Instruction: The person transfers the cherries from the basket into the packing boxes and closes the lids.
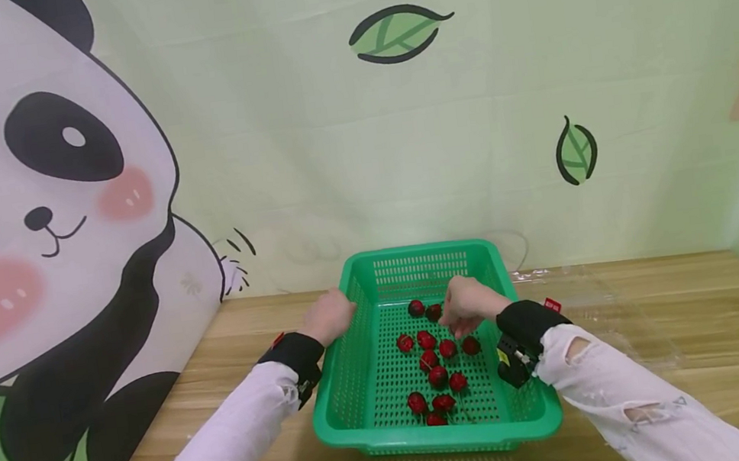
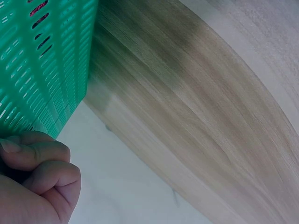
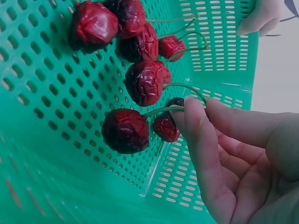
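A green plastic basket (image 1: 436, 433) with slotted walls holds several dark red, wrinkled cherries (image 1: 438, 376) with stems. My left hand (image 1: 330, 317) grips the basket's left rim; in the left wrist view its fingers (image 2: 51, 177) are curled beside the slotted wall. Inside the basket, towards the back right, is my right hand (image 1: 470, 301). Its thumb and forefinger pinch the green stem of a dark cherry (image 3: 126, 131), seen in the right wrist view. A second stem, from a neighbouring wrinkled cherry (image 3: 145, 84), reaches the same fingertips; whether it is pinched too, I cannot tell.
The basket stands on a wood-grain table (image 1: 718, 311). A clear plastic container or sheet (image 1: 600, 302) lies to its right. Behind is a pale green backdrop (image 1: 305, 154) with leaves and a large panda (image 1: 50, 223) at the left.
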`<action>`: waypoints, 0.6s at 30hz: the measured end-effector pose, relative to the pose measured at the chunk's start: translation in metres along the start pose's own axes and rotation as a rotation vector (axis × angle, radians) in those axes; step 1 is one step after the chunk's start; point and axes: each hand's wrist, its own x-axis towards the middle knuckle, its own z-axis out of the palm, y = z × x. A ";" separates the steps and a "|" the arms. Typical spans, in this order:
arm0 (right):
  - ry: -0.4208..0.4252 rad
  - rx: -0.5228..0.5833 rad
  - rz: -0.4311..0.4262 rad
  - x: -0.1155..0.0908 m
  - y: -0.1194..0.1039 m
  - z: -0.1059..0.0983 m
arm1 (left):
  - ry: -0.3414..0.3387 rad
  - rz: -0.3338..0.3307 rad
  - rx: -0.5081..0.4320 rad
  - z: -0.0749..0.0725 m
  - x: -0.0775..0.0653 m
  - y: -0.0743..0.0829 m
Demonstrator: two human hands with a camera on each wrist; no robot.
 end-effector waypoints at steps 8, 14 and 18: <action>0.007 0.009 0.029 0.002 -0.001 -0.002 | 0.010 -0.018 -0.014 -0.001 -0.001 0.001; 0.023 0.017 0.050 0.001 -0.004 -0.003 | 0.008 -0.015 -0.018 0.000 0.000 0.000; 0.030 0.020 0.045 0.001 -0.005 -0.005 | 0.011 -0.008 -0.011 0.002 0.001 -0.001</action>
